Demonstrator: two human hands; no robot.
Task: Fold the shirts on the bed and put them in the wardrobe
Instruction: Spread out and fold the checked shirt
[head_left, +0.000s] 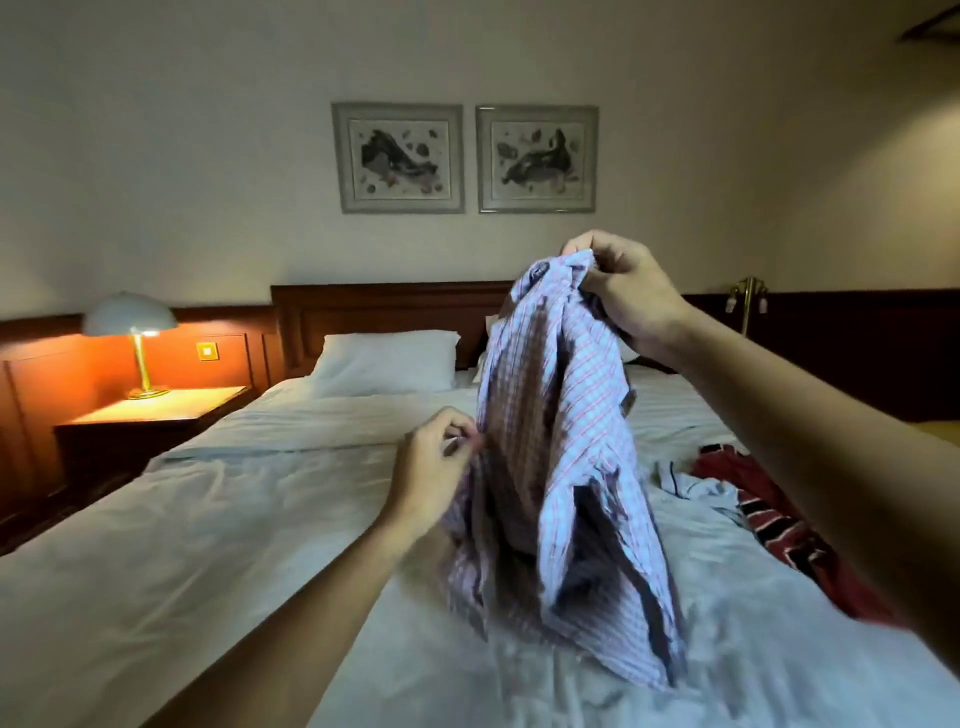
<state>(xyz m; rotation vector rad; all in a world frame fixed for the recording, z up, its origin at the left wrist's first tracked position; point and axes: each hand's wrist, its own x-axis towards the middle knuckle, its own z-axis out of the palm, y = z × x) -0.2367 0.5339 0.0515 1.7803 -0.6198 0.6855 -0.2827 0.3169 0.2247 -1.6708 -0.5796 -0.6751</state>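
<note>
Opening out the checked shirt (545, 441) over the bed (208, 519).
The right hand (623, 291) is gripping its top and the left hand (436, 467) is pinching its 9 o'clock edge; next it likely needs spreading flat.

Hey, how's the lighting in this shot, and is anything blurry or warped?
Head view: the room is dim, with a warm glow around the lamp at left; the checked shirt is motion-blurred towards its lower part; the wide-angle lens stretches the edges and the corners darken; no glare.
</note>
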